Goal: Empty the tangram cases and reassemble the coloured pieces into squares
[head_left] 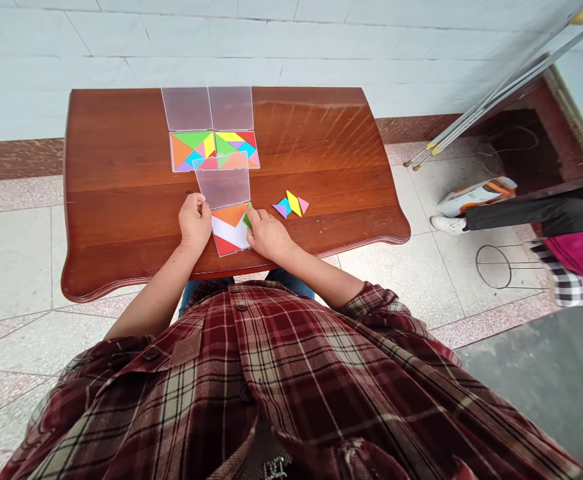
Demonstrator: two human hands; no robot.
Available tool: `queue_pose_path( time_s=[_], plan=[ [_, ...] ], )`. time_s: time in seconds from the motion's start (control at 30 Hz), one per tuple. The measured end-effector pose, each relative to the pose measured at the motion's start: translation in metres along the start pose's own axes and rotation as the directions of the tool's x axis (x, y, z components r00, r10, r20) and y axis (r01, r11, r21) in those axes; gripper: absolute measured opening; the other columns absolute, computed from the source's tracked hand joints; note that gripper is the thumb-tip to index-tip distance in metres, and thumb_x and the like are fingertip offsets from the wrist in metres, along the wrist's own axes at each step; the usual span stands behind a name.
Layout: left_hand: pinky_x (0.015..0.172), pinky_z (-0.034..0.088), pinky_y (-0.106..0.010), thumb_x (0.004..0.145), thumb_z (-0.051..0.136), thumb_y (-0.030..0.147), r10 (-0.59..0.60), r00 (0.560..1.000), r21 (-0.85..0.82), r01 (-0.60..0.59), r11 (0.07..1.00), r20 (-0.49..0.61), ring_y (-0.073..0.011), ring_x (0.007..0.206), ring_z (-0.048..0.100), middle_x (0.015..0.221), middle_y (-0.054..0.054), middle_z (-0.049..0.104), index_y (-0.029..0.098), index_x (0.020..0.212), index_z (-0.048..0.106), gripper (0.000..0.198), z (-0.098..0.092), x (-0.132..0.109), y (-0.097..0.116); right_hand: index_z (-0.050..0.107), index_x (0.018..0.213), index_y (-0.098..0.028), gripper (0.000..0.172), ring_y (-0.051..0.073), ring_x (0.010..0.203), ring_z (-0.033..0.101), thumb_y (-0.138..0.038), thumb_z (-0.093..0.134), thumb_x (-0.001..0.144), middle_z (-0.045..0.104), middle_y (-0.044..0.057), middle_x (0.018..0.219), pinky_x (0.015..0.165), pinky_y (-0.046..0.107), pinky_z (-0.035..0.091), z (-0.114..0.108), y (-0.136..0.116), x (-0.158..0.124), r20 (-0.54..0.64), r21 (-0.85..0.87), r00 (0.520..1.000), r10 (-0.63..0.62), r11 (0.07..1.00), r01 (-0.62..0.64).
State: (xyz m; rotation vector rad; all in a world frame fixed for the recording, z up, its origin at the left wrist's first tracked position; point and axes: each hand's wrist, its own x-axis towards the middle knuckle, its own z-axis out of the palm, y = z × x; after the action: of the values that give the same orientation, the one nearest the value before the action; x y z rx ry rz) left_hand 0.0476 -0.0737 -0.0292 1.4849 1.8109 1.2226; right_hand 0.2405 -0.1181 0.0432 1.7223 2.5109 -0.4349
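An open tangram case (231,233) lies near the table's front edge, its clear lid (224,183) tilted up and away from me. An orange piece (230,215) and a red triangle (225,245) lie in it, with white base showing between them. My right hand (269,233) pinches a green tangram piece (247,220) over the case's right side; the fingers partly cover it. At the case's left edge is my left hand (195,219), fingers curled closed; what they hold, if anything, is hidden. Several loose tangram pieces (294,203), purple, blue, yellow and pink, lie right of my right hand.
Two filled tangram cases (191,150) stand side by side farther back with lids raised. The wooden table (321,133) adjoins a tiled wall. To the right are crutches (471,120), a white and orange bag (476,195), a wire frame (494,267) and a seated person's leg (506,223).
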Motion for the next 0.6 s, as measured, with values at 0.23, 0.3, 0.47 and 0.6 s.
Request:
queue_pose_path(
  time_s=[0.23, 0.3, 0.47, 0.6],
  plan=[
    [0.077, 0.05, -0.031, 0.08, 0.052, 0.018, 0.028, 1.0, -0.013, -0.028, 1.0, 0.008, -0.0144, 0.072, 0.059, 0.078, 0.0, 0.06, 0.023, 0.09, 0.051, 0.011, 0.0, 0.001, -0.004, 0.038, 0.144, -0.011, 0.052, 0.027, 0.104, 0.063, -0.014, 0.03, 0.093, 0.065, 0.019, 0.121, 0.085, 0.033, 0.05, -0.002, 0.006, -0.001, -0.022, 0.063, 0.988, 0.154, 0.986, -0.152],
    [0.078, 0.05, -0.031, 0.08, 0.051, 0.017, 0.013, 1.0, -0.004, -0.013, 1.0, 0.016, -0.0146, 0.072, 0.059, 0.079, 0.0, 0.06, 0.022, 0.09, 0.051, 0.012, 0.001, 0.002, -0.004, 0.042, 0.14, -0.012, 0.048, 0.026, 0.102, 0.064, -0.016, 0.032, 0.093, 0.067, 0.017, 0.117, 0.083, 0.033, 0.05, -0.006, 0.009, -0.002, -0.029, 0.106, 0.986, 0.162, 0.982, -0.158],
    [0.077, 0.05, -0.03, 0.079, 0.05, 0.017, 0.018, 1.0, -0.013, -0.018, 1.0, 0.013, -0.0144, 0.072, 0.059, 0.08, 0.0, 0.061, 0.022, 0.09, 0.051, 0.012, 0.001, 0.003, -0.006, 0.044, 0.135, -0.014, 0.044, 0.026, 0.089, 0.064, -0.02, 0.034, 0.092, 0.069, 0.014, 0.104, 0.079, 0.036, 0.049, -0.017, 0.039, -0.004, -0.156, 0.214, 0.959, 0.236, 0.956, -0.2],
    [0.077, 0.05, -0.03, 0.079, 0.05, 0.016, 0.027, 1.0, -0.015, -0.027, 1.0, 0.001, -0.014, 0.072, 0.06, 0.08, 0.0, 0.061, 0.022, 0.091, 0.052, 0.013, 0.003, 0.003, -0.008, 0.043, 0.134, -0.014, 0.044, 0.025, 0.086, 0.063, -0.021, 0.036, 0.091, 0.068, 0.012, 0.101, 0.08, 0.036, 0.048, -0.015, 0.09, -0.003, -0.279, 0.297, 0.888, 0.366, 0.912, -0.283]
  ],
)
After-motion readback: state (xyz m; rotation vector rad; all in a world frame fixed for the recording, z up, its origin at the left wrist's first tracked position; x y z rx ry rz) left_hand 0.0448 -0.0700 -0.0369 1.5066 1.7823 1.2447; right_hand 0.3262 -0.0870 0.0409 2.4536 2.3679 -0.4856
